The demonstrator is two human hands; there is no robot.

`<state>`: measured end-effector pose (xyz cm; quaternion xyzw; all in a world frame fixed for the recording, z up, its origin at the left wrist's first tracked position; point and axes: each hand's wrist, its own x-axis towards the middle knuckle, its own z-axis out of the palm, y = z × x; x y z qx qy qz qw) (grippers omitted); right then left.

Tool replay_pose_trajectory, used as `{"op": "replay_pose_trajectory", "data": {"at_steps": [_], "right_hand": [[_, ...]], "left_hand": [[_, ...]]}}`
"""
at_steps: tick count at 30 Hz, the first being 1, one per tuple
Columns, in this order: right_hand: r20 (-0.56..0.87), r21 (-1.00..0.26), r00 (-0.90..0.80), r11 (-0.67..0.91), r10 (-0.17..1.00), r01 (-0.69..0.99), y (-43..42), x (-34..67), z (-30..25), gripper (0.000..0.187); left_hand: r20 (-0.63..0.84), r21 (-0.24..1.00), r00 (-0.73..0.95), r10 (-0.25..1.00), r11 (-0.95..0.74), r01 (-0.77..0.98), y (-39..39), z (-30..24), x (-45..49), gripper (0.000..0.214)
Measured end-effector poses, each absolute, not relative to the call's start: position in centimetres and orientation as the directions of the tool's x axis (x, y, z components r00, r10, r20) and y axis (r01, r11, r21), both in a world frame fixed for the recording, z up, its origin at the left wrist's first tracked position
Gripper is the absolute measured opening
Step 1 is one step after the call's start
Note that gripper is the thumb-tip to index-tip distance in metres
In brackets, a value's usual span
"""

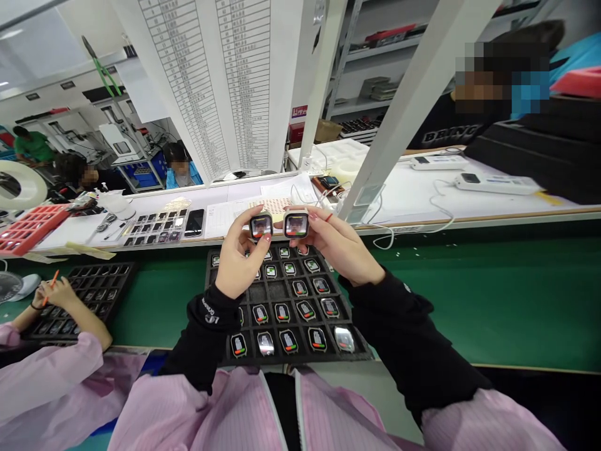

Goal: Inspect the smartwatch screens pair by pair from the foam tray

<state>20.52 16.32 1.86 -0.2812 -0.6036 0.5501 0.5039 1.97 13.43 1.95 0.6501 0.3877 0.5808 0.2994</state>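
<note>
My left hand (241, 254) grips a small square smartwatch body (261, 226) with a lit screen, raised above the black tray. My right hand (340, 244) holds a second smartwatch body (296, 224) right beside the first, screen facing me. Both hands hover over the far half of the black compartment tray (361, 352), which lies on the green mat and carries several more watch bodies with lit screens. A few of its middle pockets hold nothing.
A co-worker's hands (56, 294) at the left work over another black tray (115, 275) holding an orange stick. A red tray (30, 227), a phone (195, 222) and a watch tray lie on the white shelf behind. White posts (404, 106) rise ahead; power strips lie at right.
</note>
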Motion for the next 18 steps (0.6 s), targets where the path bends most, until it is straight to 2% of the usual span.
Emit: {"op": "replay_pose_trajectory", "data": {"at_steps": [4,7,14,18], "right_hand": [[0.311,-0.946,-0.419,0.236,0.853,-0.223,16.24,20.72,1.75,0.048],[0.308,-0.95,-0.42,0.251,0.854,-0.185,16.24,20.71,1.55,0.055],[0.308,-0.949,-0.392,0.249,0.867,-0.194,16.38,20.29,1.42,0.051],[0.298,-0.95,-0.376,0.236,0.877,-0.204,16.47,19.98,1.38,0.048]], "left_hand": [[0.521,0.844,0.018,0.853,-0.518,0.14,13.62,1.6,1.9,0.041],[0.518,0.846,0.025,0.855,-0.516,0.135,13.68,1.43,1.85,0.041],[0.501,0.856,0.025,0.865,-0.5,0.131,13.78,1.26,1.87,0.043],[0.491,0.866,-0.007,0.871,-0.488,0.108,13.96,1.34,1.84,0.036]]}}
